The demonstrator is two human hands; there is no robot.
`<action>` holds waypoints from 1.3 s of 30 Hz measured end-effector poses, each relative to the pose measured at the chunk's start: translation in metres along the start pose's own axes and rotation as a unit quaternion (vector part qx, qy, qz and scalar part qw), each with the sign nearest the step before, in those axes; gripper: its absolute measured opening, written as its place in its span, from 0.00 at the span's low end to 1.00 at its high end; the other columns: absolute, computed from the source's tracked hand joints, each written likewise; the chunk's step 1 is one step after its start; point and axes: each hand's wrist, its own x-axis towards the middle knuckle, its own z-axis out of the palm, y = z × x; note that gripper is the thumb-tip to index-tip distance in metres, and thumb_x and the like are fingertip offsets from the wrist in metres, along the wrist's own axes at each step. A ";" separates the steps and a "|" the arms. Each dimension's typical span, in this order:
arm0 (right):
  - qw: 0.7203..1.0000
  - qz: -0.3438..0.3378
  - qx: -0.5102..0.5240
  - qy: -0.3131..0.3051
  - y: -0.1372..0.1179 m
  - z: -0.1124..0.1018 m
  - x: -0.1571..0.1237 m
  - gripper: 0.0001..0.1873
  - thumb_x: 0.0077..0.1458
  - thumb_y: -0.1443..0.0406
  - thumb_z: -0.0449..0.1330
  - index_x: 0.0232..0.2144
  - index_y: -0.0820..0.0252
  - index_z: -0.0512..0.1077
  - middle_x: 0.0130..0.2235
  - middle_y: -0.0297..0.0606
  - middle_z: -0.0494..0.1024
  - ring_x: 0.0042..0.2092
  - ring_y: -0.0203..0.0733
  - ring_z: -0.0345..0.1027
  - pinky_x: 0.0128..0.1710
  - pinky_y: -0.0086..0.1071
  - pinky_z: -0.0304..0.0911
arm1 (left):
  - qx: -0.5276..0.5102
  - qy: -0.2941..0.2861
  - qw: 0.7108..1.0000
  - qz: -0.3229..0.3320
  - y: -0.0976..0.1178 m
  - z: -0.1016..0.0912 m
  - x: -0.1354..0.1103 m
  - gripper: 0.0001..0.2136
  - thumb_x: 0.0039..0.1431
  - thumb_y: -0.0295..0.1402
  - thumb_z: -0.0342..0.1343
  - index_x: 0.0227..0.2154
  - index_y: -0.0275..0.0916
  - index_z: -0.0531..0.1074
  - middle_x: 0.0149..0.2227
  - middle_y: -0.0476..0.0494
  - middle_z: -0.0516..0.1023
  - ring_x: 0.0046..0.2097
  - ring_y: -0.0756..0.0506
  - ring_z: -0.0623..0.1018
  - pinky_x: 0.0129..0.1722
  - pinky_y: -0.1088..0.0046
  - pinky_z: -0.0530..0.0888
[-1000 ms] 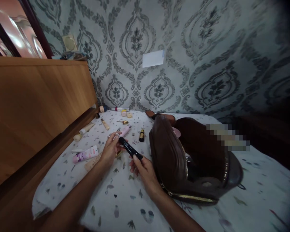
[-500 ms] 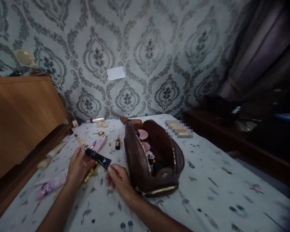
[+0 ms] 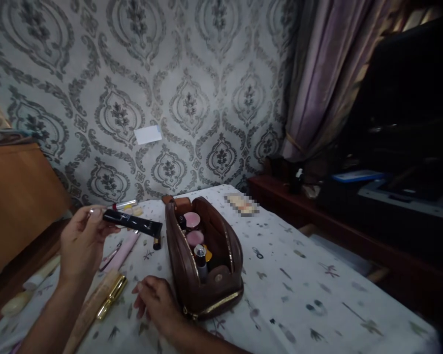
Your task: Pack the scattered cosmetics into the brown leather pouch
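Observation:
My left hand (image 3: pixel 81 242) is raised above the bed and pinches the cap end of a black tube (image 3: pixel 133 222), which points right toward an open brown cosmetic bag (image 3: pixel 192 275). The bag stands on the patterned sheet (image 3: pixel 299 275) with its zip open; pink compacts (image 3: pixel 192 220) and a small bottle (image 3: pixel 200 255) show inside. My right hand (image 3: pixel 153 301) rests low on the sheet just left of the bag, fingers loosely curled and apart, holding nothing.
Loose cosmetics lie left of the bag: a pink tube (image 3: pixel 121 251), a gold-capped tube (image 3: pixel 107 297), a small dark bottle (image 3: pixel 157 243), a lipstick (image 3: pixel 124 204). A wooden headboard (image 3: pixel 15 206) is at left. A dark shelf (image 3: pixel 317 216) and curtain (image 3: pixel 325 83) stand at right.
The view swung right. My right hand let go of the black tube and dropped to the sheet by the bag. My left hand lifted the tube alone.

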 end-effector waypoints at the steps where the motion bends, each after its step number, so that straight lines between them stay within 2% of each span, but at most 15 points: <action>1: 1.000 0.000 0.000 0.000 0.000 0.000 0.001 0.27 0.51 0.42 0.54 0.30 0.62 0.68 0.23 0.30 0.68 0.20 0.28 0.59 0.18 0.24 0.47 | 0.007 -0.015 1.000 0.018 0.006 0.012 0.003 0.14 0.42 0.40 0.69 0.28 0.37 0.73 0.25 0.55 0.74 0.23 0.55 0.72 0.22 0.82 0.75; 4: 1.000 -0.003 -0.001 0.001 0.002 0.000 0.003 0.26 0.51 0.43 0.54 0.29 0.62 0.67 0.22 0.29 0.67 0.19 0.28 0.58 0.18 0.24 0.47 | 0.045 -0.066 0.996 0.034 0.017 0.044 0.008 0.14 0.43 0.39 0.67 0.28 0.36 0.71 0.22 0.53 0.74 0.21 0.52 0.74 0.19 0.80 0.73; 7: 1.000 -0.003 -0.005 0.002 0.003 0.000 0.003 0.26 0.52 0.43 0.55 0.30 0.62 0.68 0.22 0.28 0.67 0.19 0.27 0.57 0.18 0.23 0.47 | 0.099 -0.142 0.985 0.021 0.018 0.069 0.010 0.15 0.45 0.40 0.66 0.27 0.36 0.69 0.18 0.52 0.74 0.19 0.51 0.74 0.17 0.80 0.71; 11: 1.000 -0.010 -0.003 0.006 0.003 0.000 0.002 0.27 0.52 0.43 0.55 0.30 0.63 0.68 0.23 0.29 0.67 0.20 0.28 0.58 0.18 0.23 0.47 | 0.134 -0.223 0.965 -0.017 0.009 0.093 0.011 0.16 0.44 0.40 0.66 0.24 0.36 0.66 0.19 0.51 0.74 0.20 0.50 0.76 0.19 0.79 0.74; 15: 1.000 -0.014 -0.002 0.008 0.003 0.001 0.002 0.26 0.52 0.44 0.55 0.29 0.62 0.68 0.23 0.29 0.67 0.20 0.27 0.58 0.18 0.22 0.47 | 0.142 -0.269 0.951 -0.058 -0.002 0.111 0.010 0.18 0.43 0.39 0.67 0.24 0.36 0.64 0.20 0.54 0.72 0.22 0.50 0.78 0.22 0.77 0.77; 22: 1.000 -0.001 -0.017 -0.009 0.003 -0.001 0.003 0.22 0.54 0.47 0.55 0.28 0.62 0.68 0.24 0.28 0.67 0.20 0.28 0.59 0.18 0.22 0.50 | 0.151 -0.326 0.929 -0.095 -0.022 0.136 0.009 0.14 0.49 0.34 0.65 0.28 0.36 0.64 0.20 0.56 0.71 0.21 0.51 0.78 0.21 0.79 0.77; 27: 1.000 -0.006 -0.026 0.002 0.001 0.000 0.000 0.18 0.56 0.52 0.55 0.29 0.62 0.68 0.24 0.29 0.68 0.21 0.28 0.59 0.19 0.22 0.51 | 0.185 -0.344 0.914 -0.112 -0.038 0.151 0.007 0.11 0.53 0.28 0.61 0.28 0.36 0.62 0.20 0.57 0.69 0.19 0.51 0.77 0.19 0.81 0.75; 35: 0.999 -0.015 -0.032 -0.009 0.004 -0.001 0.002 0.21 0.56 0.49 0.55 0.29 0.62 0.69 0.24 0.30 0.68 0.20 0.28 0.60 0.19 0.22 0.51 | 0.262 -0.407 0.864 -0.137 -0.059 0.159 0.010 0.06 0.59 0.27 0.54 0.27 0.34 0.66 0.20 0.50 0.71 0.24 0.47 0.80 0.22 0.79 0.74; 39: 0.999 -0.023 -0.022 -0.016 0.005 -0.001 0.000 0.21 0.57 0.49 0.54 0.29 0.62 0.69 0.24 0.30 0.69 0.21 0.28 0.60 0.20 0.22 0.51 | 0.299 -0.408 0.848 -0.161 -0.076 0.162 0.010 0.06 0.61 0.26 0.51 0.28 0.36 0.64 0.18 0.52 0.71 0.23 0.47 0.80 0.22 0.80 0.73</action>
